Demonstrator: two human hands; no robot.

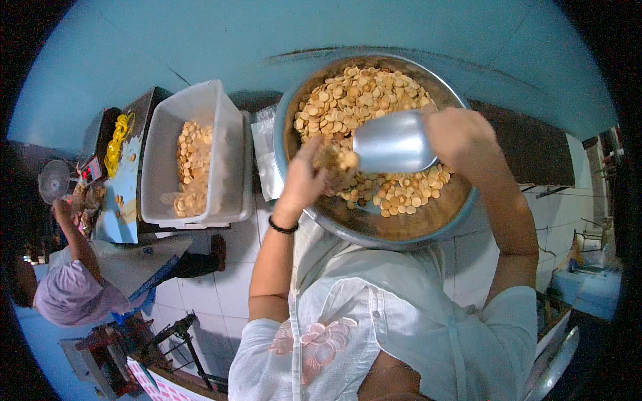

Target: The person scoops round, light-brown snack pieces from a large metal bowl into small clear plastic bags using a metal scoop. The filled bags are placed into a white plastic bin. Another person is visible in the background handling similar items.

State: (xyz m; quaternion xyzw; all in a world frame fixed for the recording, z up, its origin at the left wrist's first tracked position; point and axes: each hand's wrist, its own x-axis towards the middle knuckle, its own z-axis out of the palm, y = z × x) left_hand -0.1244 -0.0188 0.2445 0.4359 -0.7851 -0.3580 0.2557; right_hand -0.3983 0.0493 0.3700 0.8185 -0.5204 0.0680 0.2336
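Note:
A wide metal basin (401,230) stands in front of me, holding many small round, flat, tan cookies (363,92). Inside it, my right hand (459,135) grips a shiny metal scoop (393,143) at its back end, the mouth facing left. My left hand (306,175), with a dark bracelet at the wrist, is at the scoop's mouth, fingers around a blurred clear plastic bag (333,160) that has cookies in it. How far the scoop reaches into the bag cannot be told.
Left of the basin lie flat clear plastic bags (268,150) and a translucent plastic bin (230,165) partly filled with cookies. Farther left, a co-worker (80,295) sits at a table (118,215) with yellow ties (118,143) and a scale with a red display (92,170). A blue wall (351,25) rises behind the basin.

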